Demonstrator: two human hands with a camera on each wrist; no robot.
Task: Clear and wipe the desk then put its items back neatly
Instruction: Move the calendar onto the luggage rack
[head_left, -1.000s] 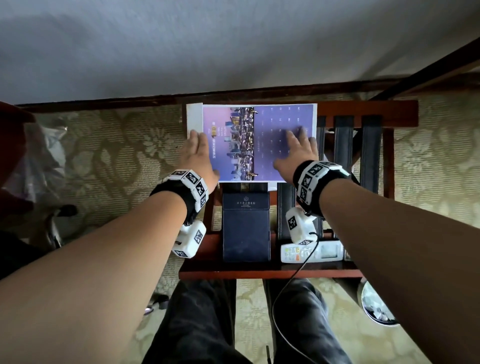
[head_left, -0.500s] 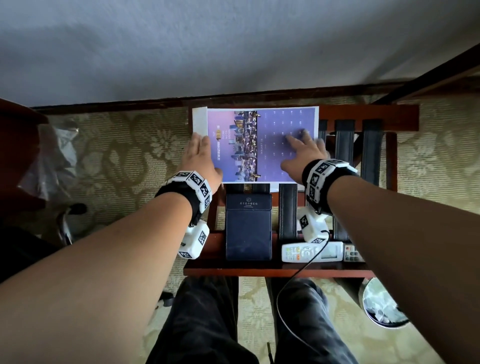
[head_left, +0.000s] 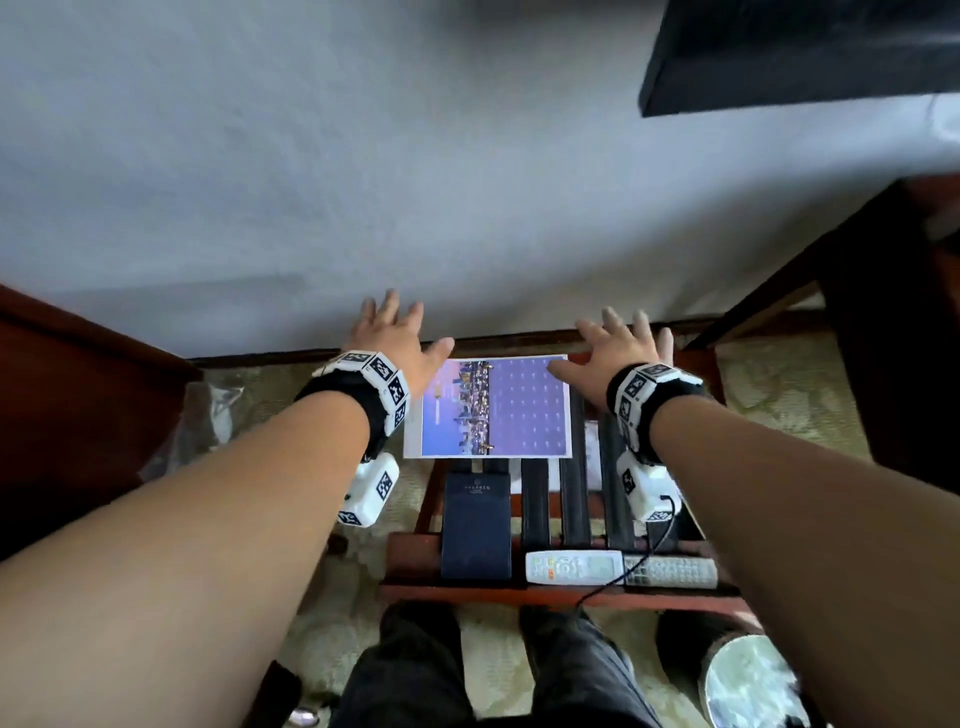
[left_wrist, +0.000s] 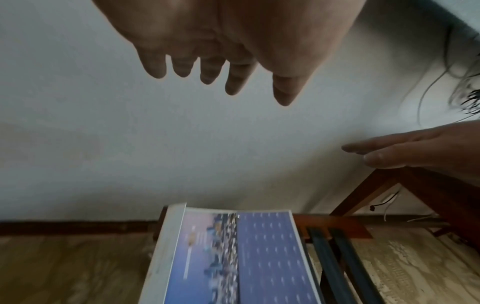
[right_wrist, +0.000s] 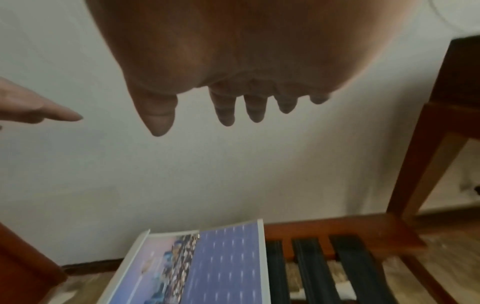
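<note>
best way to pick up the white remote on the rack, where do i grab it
Grip the white remote across its narrow width at mid-length, coming straight down from above. It lies flat and crosswise on the rack's near rail, and the grey remote blocks its right end.

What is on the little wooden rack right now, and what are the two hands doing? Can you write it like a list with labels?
Rack: slatted wooden rack with dark straps, by the wall
Far end: purple calendar lying flat
Near left: dark blue folder
Near front: white remote, grey remote beside it
Left hand: open, fingers spread, above the calendar, holding nothing
Right hand: open, fingers spread, holding nothing
Floor: patterned carpet
</note>
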